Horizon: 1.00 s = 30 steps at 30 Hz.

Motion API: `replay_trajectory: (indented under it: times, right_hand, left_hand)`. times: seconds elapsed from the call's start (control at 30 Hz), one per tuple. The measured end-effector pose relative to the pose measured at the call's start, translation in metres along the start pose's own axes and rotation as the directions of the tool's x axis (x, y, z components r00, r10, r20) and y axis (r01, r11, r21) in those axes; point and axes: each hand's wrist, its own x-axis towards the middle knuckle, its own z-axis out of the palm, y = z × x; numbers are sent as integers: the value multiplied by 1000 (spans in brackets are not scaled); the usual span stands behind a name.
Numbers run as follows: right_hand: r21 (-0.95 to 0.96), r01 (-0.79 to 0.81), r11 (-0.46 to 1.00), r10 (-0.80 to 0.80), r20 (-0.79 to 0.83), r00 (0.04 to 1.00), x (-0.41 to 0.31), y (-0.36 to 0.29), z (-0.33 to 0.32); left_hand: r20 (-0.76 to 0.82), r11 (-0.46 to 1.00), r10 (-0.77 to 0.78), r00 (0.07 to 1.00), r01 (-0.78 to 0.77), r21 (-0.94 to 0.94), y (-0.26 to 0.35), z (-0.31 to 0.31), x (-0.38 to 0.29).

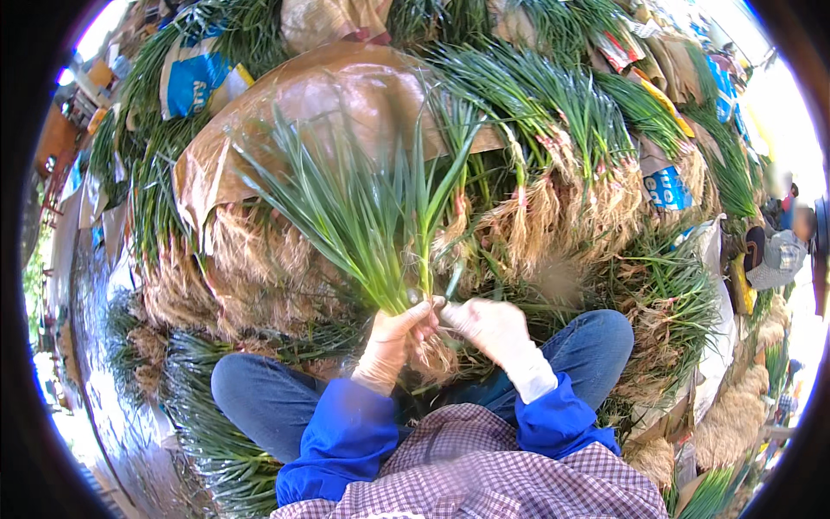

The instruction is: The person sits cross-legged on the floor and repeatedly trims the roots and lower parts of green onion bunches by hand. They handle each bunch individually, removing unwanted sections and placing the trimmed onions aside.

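Observation:
My gloved left hand is closed around the base of a bunch of long-leaved green seedlings, whose leaves fan up and away from me. Pale roots hang below that grip, between my hands. Beside it, my gloved right hand has its fingertips at the base of the stems, by my left fingertips; it is slightly blurred, and whether it pinches a leaf or stem there cannot be told. Behind the held bunch, many rooted seedlings with reddish stem bases lie in a row.
A brown plastic sheet covers part of the pile ahead. Loose plants and a white sack lie to the right, more seedlings at the left. Wet ground shows far left. Another person sits at the far right.

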Motion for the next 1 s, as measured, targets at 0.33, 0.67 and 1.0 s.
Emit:
replay_trajectory:
  times: [0.33,0.67,1.0]
  right_hand:
    - [957,65,-283,42,-56,998,21,8,33]
    - [293,277,915,-113,-472,874,14,-14,63]
    - [-107,129,986,-155,-278,948,73,48,-8]
  left_hand:
    - [-106,993,115,988,-118,-24,-9,-23,-21]
    - [-152,992,70,986,-52,115,-18,-7,-32]
    - [184,882,438,880,-381,-278,105,16,-116]
